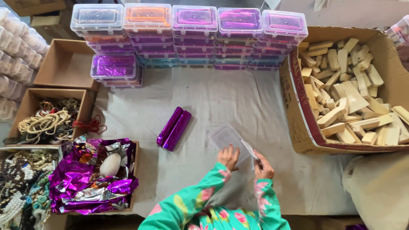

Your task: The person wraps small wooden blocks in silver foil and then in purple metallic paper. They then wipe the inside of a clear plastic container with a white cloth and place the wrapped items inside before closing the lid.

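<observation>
Clear plastic is what I am handling: a small see-through box (pixel 229 140) lies on the grey cloth table (pixel 238 102) just in front of me, its lid hinged open toward my right. My left hand (pixel 228 156) rests flat on the near edge of the box, fingers together and pressing down. My right hand (pixel 264 167) pinches the edge of the open lid between thumb and fingertips.

To do this well, I judge that I should keep the left hand steadying the base while the right hand swings the lid gently, since thin plastic hinges can crack if forced sideways.

Just left of the box, apart from it, lie two shiny purple foil-wrapped bars (pixel 174 128), side by side and angled. Along the far edge of the table stands a row of stacked clear boxes (pixel 191 36) with purple foil inside, one top box showing orange. A large cardboard carton (pixel 304 127) at my right, with a red band near its rim, is full of pale wooden blocks (pixel 349 98). At my left, a tray holds crumpled purple and silver foil (pixel 85 181) around a pale egg-shaped thing (pixel 110 164). Beyond it, open cardboard boxes hold tangled bead strings (pixel 42 121); one further box (pixel 66 64) sits behind them.
</observation>
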